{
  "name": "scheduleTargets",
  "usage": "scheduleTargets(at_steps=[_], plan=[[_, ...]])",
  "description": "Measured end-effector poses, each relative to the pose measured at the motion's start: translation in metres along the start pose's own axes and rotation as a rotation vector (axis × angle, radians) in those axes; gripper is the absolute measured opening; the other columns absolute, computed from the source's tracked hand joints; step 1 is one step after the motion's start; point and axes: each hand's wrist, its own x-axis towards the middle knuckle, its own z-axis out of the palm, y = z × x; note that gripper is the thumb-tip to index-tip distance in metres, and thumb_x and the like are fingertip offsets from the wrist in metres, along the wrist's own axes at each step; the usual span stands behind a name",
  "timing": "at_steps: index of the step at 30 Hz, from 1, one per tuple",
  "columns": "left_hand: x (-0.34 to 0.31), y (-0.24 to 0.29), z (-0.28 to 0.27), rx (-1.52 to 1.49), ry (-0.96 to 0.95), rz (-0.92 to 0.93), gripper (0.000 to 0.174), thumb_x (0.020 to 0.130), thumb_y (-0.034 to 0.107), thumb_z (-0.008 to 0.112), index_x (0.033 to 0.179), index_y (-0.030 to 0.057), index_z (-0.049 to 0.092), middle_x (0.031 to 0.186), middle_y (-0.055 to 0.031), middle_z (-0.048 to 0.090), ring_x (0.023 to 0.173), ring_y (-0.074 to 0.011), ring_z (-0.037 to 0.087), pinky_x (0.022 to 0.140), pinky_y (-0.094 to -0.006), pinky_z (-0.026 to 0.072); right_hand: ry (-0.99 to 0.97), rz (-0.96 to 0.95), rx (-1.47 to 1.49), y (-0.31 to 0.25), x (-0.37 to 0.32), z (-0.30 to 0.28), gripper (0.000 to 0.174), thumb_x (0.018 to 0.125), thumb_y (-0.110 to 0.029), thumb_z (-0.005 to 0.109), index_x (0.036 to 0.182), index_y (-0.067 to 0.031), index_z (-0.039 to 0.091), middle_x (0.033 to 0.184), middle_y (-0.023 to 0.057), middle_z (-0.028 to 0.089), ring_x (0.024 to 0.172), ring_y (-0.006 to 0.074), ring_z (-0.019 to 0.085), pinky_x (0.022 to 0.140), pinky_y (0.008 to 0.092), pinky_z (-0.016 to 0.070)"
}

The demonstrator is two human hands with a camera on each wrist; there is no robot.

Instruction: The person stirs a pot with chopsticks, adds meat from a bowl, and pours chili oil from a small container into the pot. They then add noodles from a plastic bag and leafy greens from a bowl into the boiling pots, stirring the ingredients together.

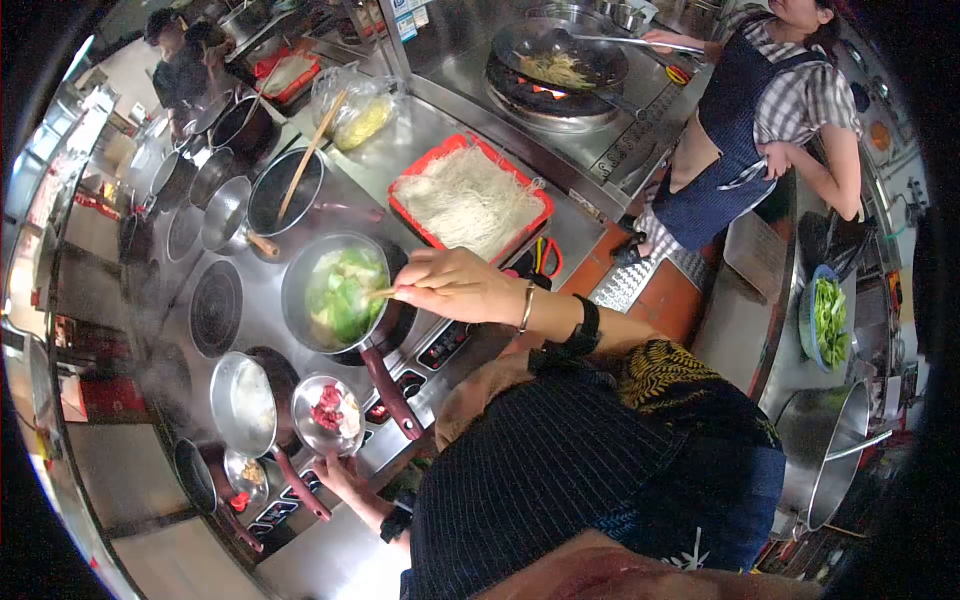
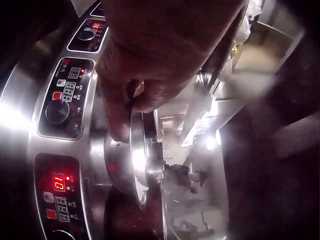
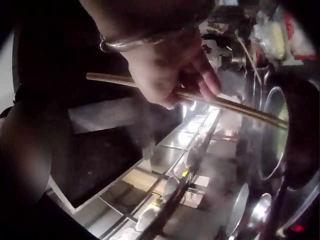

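Observation:
My right hand [image 1: 455, 287] holds a pair of wooden chopsticks [image 3: 240, 110], their far ends inside a saucepan [image 1: 291, 305]. Green leafy vegetables [image 1: 345, 295] fill that pan, whose dark red handle [image 1: 390, 395] points toward my body. Lower down, my left hand [image 1: 345, 482] is at the near edge of a small metal bowl [image 1: 308, 400] containing red pieces [image 1: 328, 408] and something pale. In the left wrist view, thumb and fingers pinch the bowl's rim [image 2: 138, 155]. Knobs and lit red displays of the control panels [image 2: 59, 182] line the stove front beside this hand.
Left of the bowl stands another pan [image 1: 222, 400] with whitish contents. Beyond the saucepan are a dark pot [image 1: 262, 190] with a wooden-handled utensil and a red tray [image 1: 400, 203] of thin noodles. At the right, another person [image 1: 740, 130] tends a wok [image 1: 600, 75] over flame.

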Motion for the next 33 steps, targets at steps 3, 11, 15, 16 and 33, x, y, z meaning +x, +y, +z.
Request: scheduleTargets(at_steps=[3,11,15,16,33], plan=[[-0.014,0.021,0.003,-0.044,-0.032,0.074,0.028,0.073,0.007,0.056,0.098,0.0083,0.044,0.081,-0.0036,0.053,0.066,-0.0126,0.052,0.053,-0.0243,0.0424,0.107,-0.130,-0.104,-0.002,-0.010,-0.009,0.015,0.083,-0.019,0.051,0.087,-0.0068,0.059,0.076,0.0082,0.055,0.067,0.0231,0.053,0.060,0.0320,0.0454],[-0.045,0.094,0.057,0.022,-0.066,0.225,0.021,0.077,0.021,0.057,0.094,0.0110,0.053,0.085,-0.0010,0.050,0.080,-0.0132,0.049,0.063,-0.0272,0.0413,0.249,0.217,0.515,-0.023,-0.030,-0.007,0.018,0.088,-0.010,0.045,0.093,0.0014,0.058,0.082,0.0081,0.057,0.073,0.0157,0.063,0.066,0.0246,0.0508],[-0.038,0.100,0.088,-0.107,-0.130,0.263,0.013,0.078,0.005,0.053,0.089,0.0067,0.046,0.081,-0.0046,0.052,0.065,-0.0124,0.054,0.049,-0.0246,0.0499,0.165,0.011,0.652,-0.032,-0.034,0.010,0.017,0.087,-0.007,0.046,0.092,0.0048,0.057,0.085,0.0111,0.055,0.072,0.0199,0.063,0.065,0.0254,0.0512],[-0.036,0.099,0.095,-0.111,-0.167,0.274,0.013,0.078,0.005,0.051,0.090,0.0059,0.045,0.081,-0.0056,0.053,0.066,-0.0131,0.055,0.051,-0.0254,0.0516,0.141,-0.007,0.671,-0.029,-0.033,0.016,0.017,0.087,-0.008,0.047,0.093,0.0046,0.057,0.085,0.0111,0.055,0.072,0.0195,0.063,0.064,0.0254,0.0512],[-0.019,0.096,0.140,-0.212,-0.238,0.322,0.015,0.079,-0.001,0.045,0.090,0.0023,0.035,0.085,-0.0112,0.049,0.070,-0.0212,0.059,0.054,-0.0333,0.0574,-0.070,0.039,0.714,-0.030,-0.040,0.021,0.016,0.088,-0.008,0.048,0.095,0.0034,0.057,0.088,0.0117,0.058,0.078,0.0196,0.063,0.070,0.0273,0.0519]])
